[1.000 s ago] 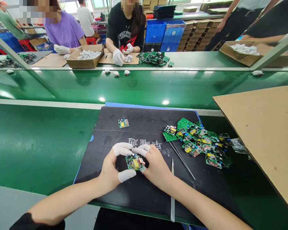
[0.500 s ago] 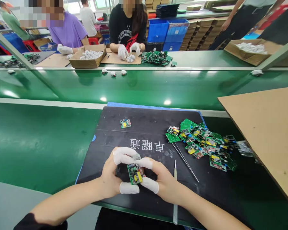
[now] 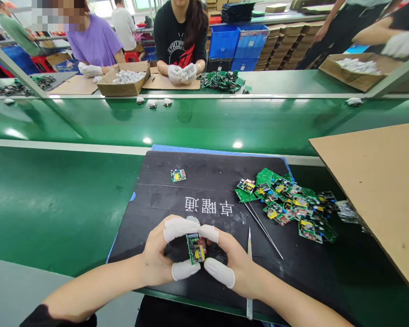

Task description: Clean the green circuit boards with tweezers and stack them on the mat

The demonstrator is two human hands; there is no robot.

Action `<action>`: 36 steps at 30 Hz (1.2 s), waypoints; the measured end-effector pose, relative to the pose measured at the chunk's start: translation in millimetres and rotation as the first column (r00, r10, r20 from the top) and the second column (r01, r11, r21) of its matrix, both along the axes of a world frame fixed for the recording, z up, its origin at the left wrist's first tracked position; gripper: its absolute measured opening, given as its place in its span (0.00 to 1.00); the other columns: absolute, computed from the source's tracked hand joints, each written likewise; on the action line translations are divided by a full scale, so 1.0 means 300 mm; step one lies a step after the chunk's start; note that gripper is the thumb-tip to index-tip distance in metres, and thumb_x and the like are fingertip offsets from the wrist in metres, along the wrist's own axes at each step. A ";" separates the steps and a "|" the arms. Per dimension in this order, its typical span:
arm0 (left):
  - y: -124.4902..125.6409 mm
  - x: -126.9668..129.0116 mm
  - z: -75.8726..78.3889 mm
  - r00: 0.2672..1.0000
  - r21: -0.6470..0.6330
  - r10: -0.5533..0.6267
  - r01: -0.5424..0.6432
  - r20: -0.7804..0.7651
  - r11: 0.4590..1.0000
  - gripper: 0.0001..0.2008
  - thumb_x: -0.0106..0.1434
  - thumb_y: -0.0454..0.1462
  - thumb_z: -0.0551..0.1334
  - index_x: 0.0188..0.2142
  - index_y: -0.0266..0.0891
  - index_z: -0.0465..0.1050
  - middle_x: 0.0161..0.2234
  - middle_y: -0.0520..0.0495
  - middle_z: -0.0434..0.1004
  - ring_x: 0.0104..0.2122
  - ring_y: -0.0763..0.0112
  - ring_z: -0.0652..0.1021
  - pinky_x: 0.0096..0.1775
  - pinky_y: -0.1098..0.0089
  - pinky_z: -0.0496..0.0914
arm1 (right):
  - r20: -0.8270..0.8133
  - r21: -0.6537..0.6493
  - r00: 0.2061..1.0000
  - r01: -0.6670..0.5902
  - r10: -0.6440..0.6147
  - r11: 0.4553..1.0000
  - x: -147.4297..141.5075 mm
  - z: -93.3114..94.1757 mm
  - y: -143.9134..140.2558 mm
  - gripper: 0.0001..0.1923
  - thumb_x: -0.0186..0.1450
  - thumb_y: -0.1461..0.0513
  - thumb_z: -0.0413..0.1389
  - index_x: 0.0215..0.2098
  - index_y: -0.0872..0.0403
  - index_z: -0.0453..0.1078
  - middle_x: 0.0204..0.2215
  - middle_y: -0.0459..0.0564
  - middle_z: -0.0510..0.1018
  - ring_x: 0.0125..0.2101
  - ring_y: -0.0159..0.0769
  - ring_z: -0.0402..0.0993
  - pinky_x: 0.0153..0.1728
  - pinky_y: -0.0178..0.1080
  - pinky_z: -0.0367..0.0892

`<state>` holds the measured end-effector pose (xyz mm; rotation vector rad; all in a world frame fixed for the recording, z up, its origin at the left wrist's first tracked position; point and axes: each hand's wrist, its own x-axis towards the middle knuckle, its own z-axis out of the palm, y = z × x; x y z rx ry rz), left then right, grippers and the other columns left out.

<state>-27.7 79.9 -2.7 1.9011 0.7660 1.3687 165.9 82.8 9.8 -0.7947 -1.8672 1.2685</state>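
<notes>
Workshop with green benches (image 3: 64, 195). On the far side, a co-worker in a black top (image 3: 162, 41) has gloved hands together above cardboard; an open carton (image 3: 121, 89) of white pieces sits beside, blue bins (image 3: 224, 43) behind.

Near side: black mat (image 3: 150, 186) with white lettering. The circuit board (image 3: 197, 250) is off the mat, between the two hands, low centre of view, tilted up with its component face showing.

Left hand (image 3: 155, 261): white-capped fingers at the board's top edge, thumb at its lower edge; pinched on it. Right hand (image 3: 241, 263): index tip at the top corner, meeting the left fingertips; thumb just beside the lower right corner. Whether it grips too, cannot tell.

Second board (image 3: 178, 175) lies alone, beyond the hands. Heap of boards (image 3: 293, 204) right of them; tweezers (image 3: 272, 243) between heap and right forearm. Slim metal tool (image 3: 249, 243) passes under that forearm.
</notes>
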 end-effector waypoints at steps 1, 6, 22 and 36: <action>-0.001 0.001 0.002 1.000 0.009 0.008 -0.007 -0.006 1.000 0.24 0.59 0.39 0.68 0.54 0.40 0.69 0.40 0.40 0.77 0.38 0.61 0.78 0.38 0.62 0.77 | 0.004 -0.030 1.000 -0.001 0.001 1.000 0.001 0.007 -0.003 0.19 0.68 0.53 0.50 0.55 0.49 0.66 0.34 0.50 0.73 0.34 0.39 0.71 0.40 0.39 0.72; 0.002 0.009 0.005 0.993 0.095 0.108 -0.104 -0.043 0.990 0.23 0.58 0.44 0.68 0.51 0.40 0.71 0.36 0.42 0.79 0.34 0.63 0.78 0.34 0.65 0.76 | 0.043 -0.097 0.999 -0.018 0.022 0.995 0.003 0.015 -0.012 0.21 0.68 0.51 0.48 0.55 0.50 0.69 0.35 0.52 0.74 0.36 0.41 0.71 0.41 0.41 0.71; -0.026 0.026 -0.019 0.980 -0.015 0.181 -0.182 -0.081 0.983 0.19 0.56 0.39 0.70 0.46 0.41 0.70 0.37 0.45 0.78 0.37 0.63 0.78 0.38 0.64 0.74 | -0.009 -0.283 1.000 0.009 -0.012 0.959 -0.021 0.025 -0.019 0.20 0.66 0.61 0.48 0.53 0.51 0.71 0.35 0.51 0.76 0.36 0.39 0.71 0.42 0.41 0.71; 0.008 0.017 0.005 0.994 0.173 0.083 -0.070 -0.069 0.982 0.14 0.62 0.35 0.66 0.48 0.43 0.73 0.34 0.46 0.81 0.32 0.66 0.79 0.34 0.67 0.76 | -0.158 -0.480 0.987 -0.093 0.019 0.872 -0.020 -0.011 -0.018 0.18 0.66 0.51 0.53 0.46 0.52 0.76 0.35 0.50 0.77 0.36 0.38 0.70 0.43 0.43 0.68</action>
